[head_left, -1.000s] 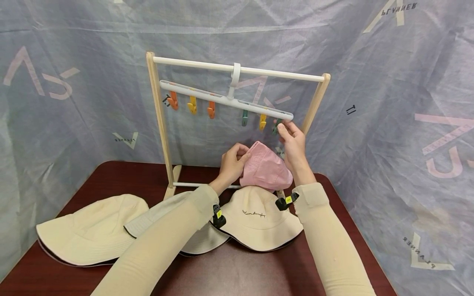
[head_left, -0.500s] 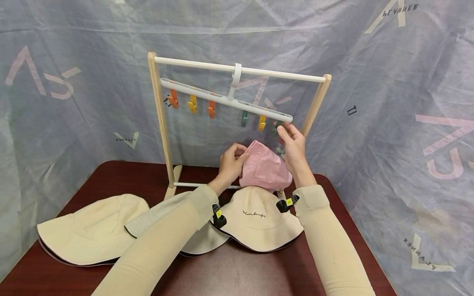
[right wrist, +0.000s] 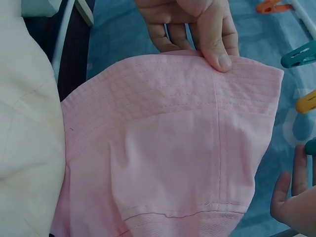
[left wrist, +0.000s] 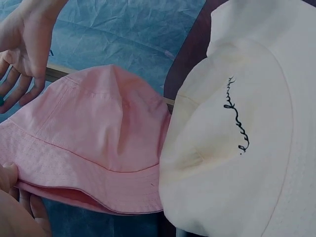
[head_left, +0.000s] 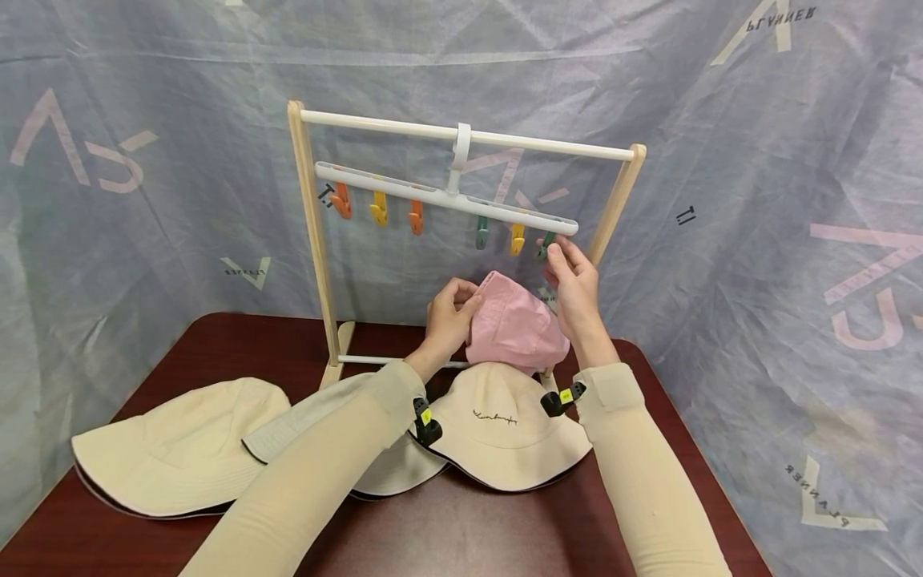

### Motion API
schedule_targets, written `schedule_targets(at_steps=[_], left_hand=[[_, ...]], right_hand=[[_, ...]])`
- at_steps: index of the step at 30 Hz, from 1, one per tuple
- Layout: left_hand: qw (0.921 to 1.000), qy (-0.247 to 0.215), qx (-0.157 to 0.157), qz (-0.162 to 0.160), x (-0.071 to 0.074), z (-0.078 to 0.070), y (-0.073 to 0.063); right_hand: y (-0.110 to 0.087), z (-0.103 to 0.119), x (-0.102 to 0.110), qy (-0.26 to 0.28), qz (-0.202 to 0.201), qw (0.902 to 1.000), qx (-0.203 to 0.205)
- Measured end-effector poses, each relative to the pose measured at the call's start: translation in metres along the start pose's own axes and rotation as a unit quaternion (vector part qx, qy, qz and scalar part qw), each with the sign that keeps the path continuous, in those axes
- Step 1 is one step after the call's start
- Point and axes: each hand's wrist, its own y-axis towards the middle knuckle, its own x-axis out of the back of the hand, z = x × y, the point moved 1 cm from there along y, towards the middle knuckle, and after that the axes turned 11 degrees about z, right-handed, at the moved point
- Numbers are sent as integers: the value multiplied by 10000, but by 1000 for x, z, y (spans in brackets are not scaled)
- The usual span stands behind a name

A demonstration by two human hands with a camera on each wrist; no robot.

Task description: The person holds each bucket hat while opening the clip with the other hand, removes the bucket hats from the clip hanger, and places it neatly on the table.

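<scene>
My left hand pinches the brim of a pink bucket hat, thumb on one side and fingers behind, as the right wrist view shows. The hat is tipped on its side, brim to the left, just behind a cream bucket hat with black script. Higher up, my right hand pinches the green clothespin at the right end of a white hanger bar. Thumb and fingers partly cover that clothespin. A gap separates the pink hat from it.
Orange, yellow and green clothespins hang along the bar. The bar hooks over the white rod of a wooden stand. A pale grey hat and another cream hat lie on the dark red table. Grey cloth surrounds it.
The hanger bar has swung a little to the right, its clothespins with it. My right hand shifted slightly right along with the green clothespin. The pink hat's upper brim edged slightly left.
</scene>
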Motion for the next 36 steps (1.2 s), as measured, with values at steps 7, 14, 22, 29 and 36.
schedule_targets(at_steps=[7, 14, 22, 29, 36], left_hand=[[10000, -37, -4, -52, 0, -1, -1], [9998, -105, -70, -120, 2, -1, -2], [9996, -234, -101, -126, 5, -2, -4], [9988, -370, -260, -206, 7, -4, -5], [9983, -425, -277, -288, 9, -4, -6]], right_hand=[[-1, -3, 1, 2, 22, 10000, 28], [-5, -6, 1, 123, -117, 9998, -89], [-16, -7, 2, 205, -168, 9995, -178], [-31, -9, 11, 2, -259, 9994, -245], [-45, -15, 20, -192, -329, 9987, -327]])
